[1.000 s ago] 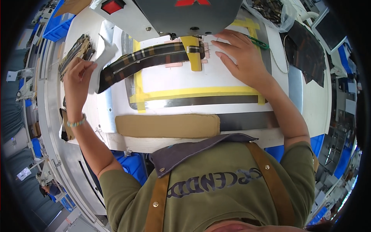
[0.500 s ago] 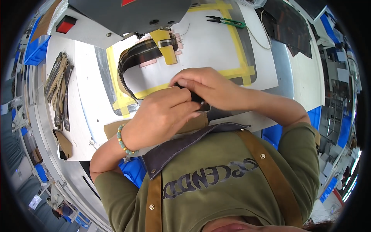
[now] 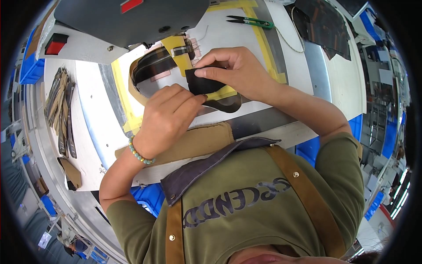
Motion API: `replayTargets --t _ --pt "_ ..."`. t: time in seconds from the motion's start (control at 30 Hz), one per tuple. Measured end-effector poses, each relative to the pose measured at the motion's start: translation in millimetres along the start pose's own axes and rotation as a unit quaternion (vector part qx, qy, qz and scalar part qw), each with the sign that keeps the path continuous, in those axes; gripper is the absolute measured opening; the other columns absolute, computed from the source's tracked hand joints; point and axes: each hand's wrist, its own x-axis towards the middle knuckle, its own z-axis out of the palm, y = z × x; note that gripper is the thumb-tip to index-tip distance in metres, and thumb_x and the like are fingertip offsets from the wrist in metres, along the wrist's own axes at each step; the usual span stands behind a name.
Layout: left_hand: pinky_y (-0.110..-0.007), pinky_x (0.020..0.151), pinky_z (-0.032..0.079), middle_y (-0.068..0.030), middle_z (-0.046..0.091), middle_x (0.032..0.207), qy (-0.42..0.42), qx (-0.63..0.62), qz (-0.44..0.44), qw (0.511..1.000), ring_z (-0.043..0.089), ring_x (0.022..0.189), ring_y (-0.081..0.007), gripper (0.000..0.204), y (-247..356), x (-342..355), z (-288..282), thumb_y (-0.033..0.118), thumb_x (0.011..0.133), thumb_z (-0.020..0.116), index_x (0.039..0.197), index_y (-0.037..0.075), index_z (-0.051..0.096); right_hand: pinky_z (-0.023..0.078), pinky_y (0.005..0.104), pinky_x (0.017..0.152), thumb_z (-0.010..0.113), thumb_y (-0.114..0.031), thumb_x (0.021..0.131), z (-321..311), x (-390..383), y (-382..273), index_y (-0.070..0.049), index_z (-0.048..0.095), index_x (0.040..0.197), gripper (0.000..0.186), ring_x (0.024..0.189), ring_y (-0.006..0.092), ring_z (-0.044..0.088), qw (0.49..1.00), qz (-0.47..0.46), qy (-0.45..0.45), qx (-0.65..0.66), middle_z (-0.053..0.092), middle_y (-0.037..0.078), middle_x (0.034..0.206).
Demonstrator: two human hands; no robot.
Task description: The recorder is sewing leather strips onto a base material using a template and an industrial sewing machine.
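In the middle, my right hand (image 3: 239, 75) pinches a black fabric piece (image 3: 200, 84) between thumb and fingers. My left hand (image 3: 167, 116), fingers curled, grips the same piece at its lower left edge, and a dark curved band (image 3: 228, 106) hangs below it. Just behind, a plaid strip (image 3: 151, 66) with a tan edge bends round on the white taped plate (image 3: 279, 53), its right end under the yellow clamp (image 3: 179, 59) of a grey sewing machine (image 3: 127, 22).
Green-handled snips (image 3: 259, 23) lie at back right beside dark fabric (image 3: 325, 26). A pile of strips (image 3: 61, 110) is at left, near a blue bin (image 3: 33, 64). A tan padded piece (image 3: 198, 141) lies along the front. A person (image 3: 74, 246) is at far lower left.
Both hands have come together from opposite sides, then shifted upward toward the clamp with the black piece. The white piece earlier in my left hand is no longer visible.
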Motion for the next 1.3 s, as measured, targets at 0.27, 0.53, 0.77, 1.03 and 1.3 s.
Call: replayTargets --t 0.27,0.53,0.77,1.03,1.3 --pt "-0.033 0.077 0.055 -0.0121 0.075 0.101 0.020 -0.188 -0.203 0.961 0.068 0.083 -0.0195 0.024 -7 15 -9 0.016 0.096 0.080 0.110 -0.003 0.074 0.056 0.0266 0.088 0.076 -0.011 0.103 -10 0 -9 0.001 0.077 0.111 0.015 0.096 0.0075 0.069 0.994 -0.025 -0.034 -0.097 0.077 0.003 0.107" --pt "-0.033 0.076 0.056 -0.0120 0.075 0.088 -0.021 -0.221 -0.287 0.932 0.072 0.082 -0.0241 0.008 -26 17 -12 0.007 0.099 0.075 0.101 -0.001 0.077 0.049 0.0239 0.072 0.075 -0.011 0.103 -16 7 0 0.001 0.071 0.107 0.013 0.082 0.0043 0.061 0.996 -0.016 -0.036 -0.077 0.070 0.000 0.088" --pt "-0.045 0.100 0.057 -0.0121 0.076 0.129 0.012 0.092 0.069 0.993 0.069 0.119 -0.0331 0.032 -85 3 -12 0.009 0.092 0.073 0.123 0.001 0.077 0.044 0.0373 0.066 0.074 -0.027 0.099 -57 54 -6 -0.002 0.074 0.105 0.025 0.065 0.0255 0.054 0.918 -0.068 0.005 -0.390 0.066 0.013 0.075" --pt "-0.046 0.116 0.044 -0.0041 0.064 0.156 -0.059 0.147 0.028 0.987 0.054 0.144 -0.0324 0.057 -79 12 13 0.021 0.091 0.076 0.146 0.008 0.067 0.055 0.0422 0.083 0.076 -0.036 0.095 -47 106 -3 0.000 0.080 0.111 0.039 0.090 0.0350 0.073 0.885 0.000 -0.065 -0.462 0.078 0.020 0.100" --pt "-0.047 0.117 0.043 -0.0041 0.062 0.156 -0.073 0.128 0.020 0.989 0.053 0.145 -0.0325 0.058 -78 18 12 0.026 0.091 0.076 0.147 0.010 0.067 0.057 0.0418 0.087 0.077 -0.035 0.091 -45 107 -1 -0.001 0.081 0.109 0.038 0.096 0.0365 0.074 0.891 -0.006 -0.044 -0.452 0.080 0.020 0.103"
